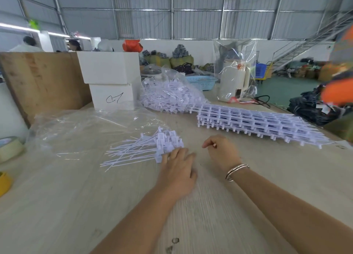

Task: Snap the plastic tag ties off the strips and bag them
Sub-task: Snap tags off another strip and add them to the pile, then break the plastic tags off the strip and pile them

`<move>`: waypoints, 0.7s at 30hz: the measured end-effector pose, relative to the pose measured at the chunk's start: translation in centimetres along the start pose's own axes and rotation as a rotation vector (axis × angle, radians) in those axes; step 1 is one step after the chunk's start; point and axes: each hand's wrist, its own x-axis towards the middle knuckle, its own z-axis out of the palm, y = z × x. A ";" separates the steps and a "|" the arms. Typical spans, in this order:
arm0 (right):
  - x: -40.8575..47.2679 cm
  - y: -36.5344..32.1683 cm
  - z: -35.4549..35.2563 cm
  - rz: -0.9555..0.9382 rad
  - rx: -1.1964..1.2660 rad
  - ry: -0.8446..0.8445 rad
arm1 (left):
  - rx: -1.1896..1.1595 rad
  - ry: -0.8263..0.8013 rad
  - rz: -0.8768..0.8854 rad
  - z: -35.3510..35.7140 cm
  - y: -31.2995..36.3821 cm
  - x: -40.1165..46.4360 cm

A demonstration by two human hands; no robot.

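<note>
Left hand (178,170) lies flat, fingers spread on the loose ties (145,148) on the table (76,196); right hand (221,151) is loosely curled, empty. A careless sweep could scatter them short of the bag (82,127).

Left hand (178,174) on loose ties (141,150) — table (76,206).

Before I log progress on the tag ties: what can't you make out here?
- Left hand, head view: fingertips blurred against the loose ties; grip unclear.
- Right hand: curled, its contents too small to tell.
- Bagged ties: count hidden by crumpled plastic.
- Strip stack: lower layers covered.
</note>
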 end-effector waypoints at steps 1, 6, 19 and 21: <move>0.9 0.2 -0.2 -0.019 -0.108 -0.006 | -0.012 0.004 0.040 -0.1 0.0 -0.1; 5.8 1.8 -1.2 -0.133 -0.642 0.064 | -0.056 -0.016 0.112 -0.1 0.2 -0.6; 11.7 4.1 0.2 -0.147 -0.988 0.014 | -0.161 -0.048 0.114 0.0 0.0 0.1; 11.7 4.3 0.0 -0.143 -0.994 0.017 | -0.150 -0.056 0.115 -0.1 0.1 0.2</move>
